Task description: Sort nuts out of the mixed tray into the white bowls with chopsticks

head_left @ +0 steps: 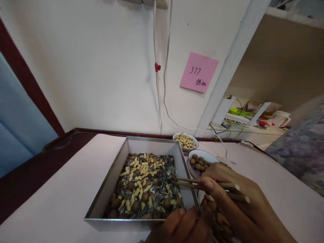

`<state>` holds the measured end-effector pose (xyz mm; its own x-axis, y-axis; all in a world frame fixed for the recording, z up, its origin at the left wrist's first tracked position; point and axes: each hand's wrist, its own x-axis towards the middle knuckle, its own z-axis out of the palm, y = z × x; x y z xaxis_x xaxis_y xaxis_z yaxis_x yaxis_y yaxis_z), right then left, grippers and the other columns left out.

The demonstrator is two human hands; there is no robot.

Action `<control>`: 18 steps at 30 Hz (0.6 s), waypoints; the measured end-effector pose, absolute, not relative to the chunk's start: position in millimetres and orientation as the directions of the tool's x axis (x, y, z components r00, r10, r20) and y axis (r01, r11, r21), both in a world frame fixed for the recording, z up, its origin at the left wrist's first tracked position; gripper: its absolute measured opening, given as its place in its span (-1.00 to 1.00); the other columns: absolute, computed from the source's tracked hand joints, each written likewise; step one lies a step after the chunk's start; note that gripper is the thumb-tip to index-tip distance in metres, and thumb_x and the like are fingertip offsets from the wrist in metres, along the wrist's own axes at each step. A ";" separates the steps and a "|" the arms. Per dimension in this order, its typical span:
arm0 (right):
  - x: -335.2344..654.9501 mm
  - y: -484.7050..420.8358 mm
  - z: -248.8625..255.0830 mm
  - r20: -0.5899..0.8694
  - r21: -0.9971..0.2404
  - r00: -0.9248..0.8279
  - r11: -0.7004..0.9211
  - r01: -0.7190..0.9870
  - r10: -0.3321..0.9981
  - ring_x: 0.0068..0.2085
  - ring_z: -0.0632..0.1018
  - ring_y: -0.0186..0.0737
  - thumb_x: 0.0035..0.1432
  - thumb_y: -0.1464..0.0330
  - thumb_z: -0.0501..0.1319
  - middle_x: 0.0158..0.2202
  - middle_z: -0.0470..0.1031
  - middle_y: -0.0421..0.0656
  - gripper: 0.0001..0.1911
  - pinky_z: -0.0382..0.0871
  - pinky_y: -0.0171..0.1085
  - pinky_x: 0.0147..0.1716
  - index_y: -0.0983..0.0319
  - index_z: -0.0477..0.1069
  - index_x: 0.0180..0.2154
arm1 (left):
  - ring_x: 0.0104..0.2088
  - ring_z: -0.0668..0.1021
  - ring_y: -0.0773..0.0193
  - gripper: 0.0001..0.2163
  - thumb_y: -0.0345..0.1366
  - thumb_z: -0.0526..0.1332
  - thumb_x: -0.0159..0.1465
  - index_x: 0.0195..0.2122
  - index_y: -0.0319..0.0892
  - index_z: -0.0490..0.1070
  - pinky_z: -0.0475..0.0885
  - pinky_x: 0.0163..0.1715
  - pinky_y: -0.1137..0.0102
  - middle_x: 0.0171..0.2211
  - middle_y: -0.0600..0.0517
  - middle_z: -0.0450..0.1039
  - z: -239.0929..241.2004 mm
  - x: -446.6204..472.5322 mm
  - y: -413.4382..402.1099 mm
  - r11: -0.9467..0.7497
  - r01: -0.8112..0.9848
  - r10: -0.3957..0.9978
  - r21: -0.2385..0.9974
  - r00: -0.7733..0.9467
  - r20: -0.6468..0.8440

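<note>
My right hand (235,199) is closed around a pair of wooden chopsticks (187,182). Their tips reach over the right wall of a grey metal box (106,180), down at the striped sunflower seeds (162,187) inside. Whether anything is pinched between the tips, I cannot tell. Unshelled peanuts (143,170) lie mixed among the seeds, and several round brown nuts (136,206) sit mostly near the front. My left hand (186,224) has its fingers curled at the box's near right corner, gripping the rim; its palm is out of view.
Behind the box's right side stands a bowl of peanuts (186,141). Nearer is a blue-rimmed bowl (206,156) of round brown nuts. Brown nuts (214,212) lie beneath my right hand, partly covered. A white cable (187,127) trails onto the pale tabletop (58,195).
</note>
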<state>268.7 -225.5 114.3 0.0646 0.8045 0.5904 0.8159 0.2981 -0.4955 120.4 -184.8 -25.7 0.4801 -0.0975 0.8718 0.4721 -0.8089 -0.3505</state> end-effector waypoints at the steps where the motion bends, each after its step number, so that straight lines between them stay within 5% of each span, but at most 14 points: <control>1: 268.3 -224.5 115.0 0.594 -0.492 0.064 0.300 0.817 0.802 -0.41 0.51 -0.18 0.38 -0.05 0.17 -0.51 0.40 -0.16 -0.51 0.47 -0.28 -0.44 0.16 0.44 -0.43 | 0.06 0.55 0.40 -0.84 -0.20 0.25 0.47 -0.21 0.11 0.64 0.32 0.03 0.39 0.16 0.26 0.58 -26.0 120.3 -185.1 -0.812 0.469 -0.091 -0.349 0.488 0.868; 12: 277.7 -229.9 103.4 0.482 -0.551 -0.028 0.328 0.767 0.876 -0.36 0.56 -0.34 0.51 0.29 0.07 -0.41 0.49 -0.23 -0.64 0.38 -0.38 -0.43 0.16 0.38 -0.40 | 0.08 0.54 0.40 -0.81 -0.15 0.25 0.47 -0.26 0.07 0.64 0.33 0.04 0.42 0.13 0.27 0.59 -28.8 121.0 -183.9 -0.805 0.480 -0.087 -0.348 0.485 0.870; 18: 277.0 -226.6 102.4 0.498 -0.550 -0.008 0.323 0.770 0.867 -0.40 0.52 -0.35 0.51 0.28 0.08 -0.43 0.47 -0.25 -0.65 0.37 -0.36 -0.41 0.17 0.39 -0.39 | 0.04 0.56 0.42 -0.75 -0.21 0.15 0.53 -0.12 0.16 0.65 0.35 0.03 0.42 0.09 0.31 0.61 -23.0 118.8 -185.7 -0.822 0.466 -0.071 -0.328 0.488 0.870</control>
